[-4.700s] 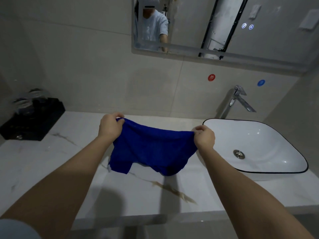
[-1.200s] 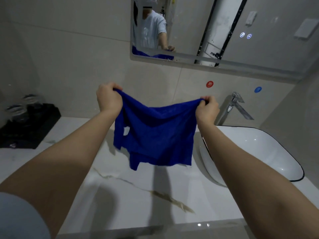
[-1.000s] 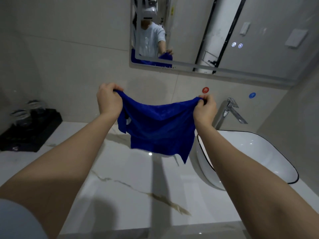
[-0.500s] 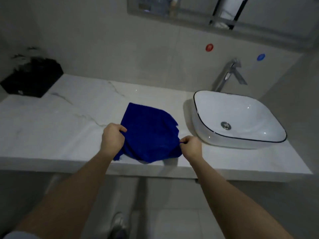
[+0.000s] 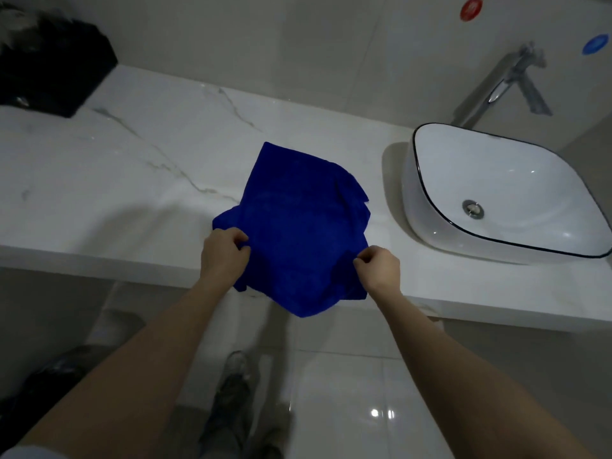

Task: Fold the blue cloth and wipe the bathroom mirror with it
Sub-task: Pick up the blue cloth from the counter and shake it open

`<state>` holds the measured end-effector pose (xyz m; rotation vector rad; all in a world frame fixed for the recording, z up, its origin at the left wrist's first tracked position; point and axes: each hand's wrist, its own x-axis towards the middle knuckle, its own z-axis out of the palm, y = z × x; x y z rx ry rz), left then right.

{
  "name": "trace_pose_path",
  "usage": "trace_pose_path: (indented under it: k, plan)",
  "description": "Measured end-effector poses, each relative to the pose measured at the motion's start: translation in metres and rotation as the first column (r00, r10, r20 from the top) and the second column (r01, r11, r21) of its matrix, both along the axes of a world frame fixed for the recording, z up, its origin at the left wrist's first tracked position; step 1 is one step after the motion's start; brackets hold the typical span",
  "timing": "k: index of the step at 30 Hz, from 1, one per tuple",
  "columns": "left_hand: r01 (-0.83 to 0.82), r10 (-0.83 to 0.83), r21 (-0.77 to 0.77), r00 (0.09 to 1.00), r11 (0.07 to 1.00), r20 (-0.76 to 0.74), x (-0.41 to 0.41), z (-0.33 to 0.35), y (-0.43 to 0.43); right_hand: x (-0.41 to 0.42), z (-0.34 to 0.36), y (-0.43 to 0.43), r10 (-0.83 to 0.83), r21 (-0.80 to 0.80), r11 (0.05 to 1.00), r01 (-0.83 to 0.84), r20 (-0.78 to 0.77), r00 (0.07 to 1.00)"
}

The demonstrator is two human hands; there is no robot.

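Observation:
The blue cloth point(image 5: 298, 220) lies spread on the white marble counter point(image 5: 132, 180), its near edge hanging a little over the counter's front edge. My left hand point(image 5: 222, 253) pinches the cloth's near left part. My right hand point(image 5: 379, 265) pinches its near right part. Both hands sit at the counter's front edge, about a cloth's width apart. The mirror is out of view above the frame.
A white basin point(image 5: 496, 197) with a black rim stands to the right of the cloth, a chrome tap point(image 5: 506, 84) behind it. A black tray point(image 5: 49, 67) sits at the counter's far left. Red point(image 5: 471, 8) and blue point(image 5: 594, 44) stickers mark the wall. Tiled floor lies below.
The cloth, held up in the air by both hands a second ago, now lies on the counter. My view has tilted down, and the mirror has left the frame.

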<state>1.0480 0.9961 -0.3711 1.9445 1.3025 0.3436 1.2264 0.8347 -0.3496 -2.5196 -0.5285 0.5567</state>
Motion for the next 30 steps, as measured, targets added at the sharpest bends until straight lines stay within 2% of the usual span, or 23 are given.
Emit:
trace_pose_path:
  k: [4,7,9,11,19,22,25,27,30]
  plan:
    - [0.064,-0.07,-0.107,0.996,0.992,-0.048,0.018,-0.011,0.028,0.017,-0.008,0.039,0.067,-0.026,0.997,-0.066,0.038,0.997]
    - [0.095,-0.12,-0.174,0.983,0.98,-0.139,0.027,-0.023,0.044,0.023,-0.017,0.062,0.159,-0.219,0.964,-0.149,0.029,0.987]
    - [0.147,-0.163,-0.084,0.96,0.986,-0.229,0.028,-0.03,0.053,0.025,-0.022,0.074,0.237,-0.425,0.885,-0.189,0.064,0.969]
    - [0.194,-0.179,0.017,0.933,0.981,-0.311,0.028,-0.036,0.062,0.026,-0.028,0.084,0.262,-0.529,0.83,-0.176,0.092,0.961]
    - [0.29,-0.209,0.122,0.871,0.949,-0.444,0.038,-0.056,0.097,0.04,-0.053,0.111,0.321,-0.445,0.853,-0.272,0.036,0.947]
    - [0.322,-0.301,0.042,0.918,0.946,-0.256,0.045,-0.056,0.104,0.049,-0.057,0.118,0.309,-0.441,0.859,-0.259,0.043,0.95]
    - [0.413,-0.409,0.081,0.911,0.907,-0.062,0.051,-0.052,0.11,0.061,-0.056,0.125,0.296,-0.44,0.866,-0.236,0.072,0.952]
    - [0.437,-0.438,0.072,0.899,0.896,-0.002,0.06,-0.047,0.115,0.07,-0.055,0.13,0.303,-0.46,0.853,-0.248,0.048,0.952]
    - [0.452,-0.452,-0.023,0.892,0.892,0.001,0.073,-0.04,0.121,0.077,-0.052,0.138,0.297,-0.446,0.859,-0.251,0.035,0.954]
